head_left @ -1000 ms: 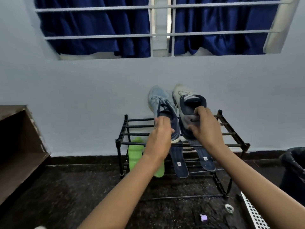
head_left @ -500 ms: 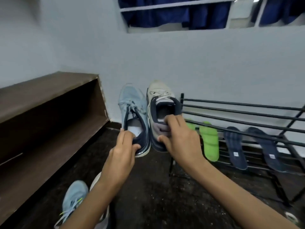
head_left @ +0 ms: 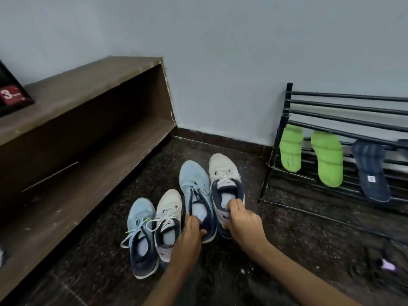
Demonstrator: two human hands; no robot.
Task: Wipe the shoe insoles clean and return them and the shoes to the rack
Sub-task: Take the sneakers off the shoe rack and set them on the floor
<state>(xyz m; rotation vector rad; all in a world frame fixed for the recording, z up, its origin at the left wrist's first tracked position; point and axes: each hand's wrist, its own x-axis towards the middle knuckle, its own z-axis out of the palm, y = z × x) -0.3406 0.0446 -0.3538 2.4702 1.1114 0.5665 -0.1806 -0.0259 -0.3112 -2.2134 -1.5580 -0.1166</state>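
Just left of the rack (head_left: pixel 284 111), the left grip (head_left: pixel 189 237) is clamped on the heel of the blue shoe (head_left: pixel 194 182) and the right grip (head_left: pixel 242 224) on the white shoe (head_left: pixel 224 171), down at the floor (head_left: pixel 287 239) beside a second pair (head_left: pixel 154 228). Two green insoles (head_left: pixel 290 151) and a navy insole (head_left: pixel 371 173) lie on the rack.

I'm lowering the blue shoe (head_left: pixel 193 180) in my left hand (head_left: pixel 189 237) and the white shoe (head_left: pixel 223 168) in my right hand (head_left: pixel 242 224) from the rack (head_left: pixel 331 111) down to the floor (head_left: pixel 298 228), beside the other pair (head_left: pixel 168 206).

Dark floor (head_left: pixel 309 228) bears 2 shoes (head_left: pixel 168 206) and rack (head_left: pixel 287 98).
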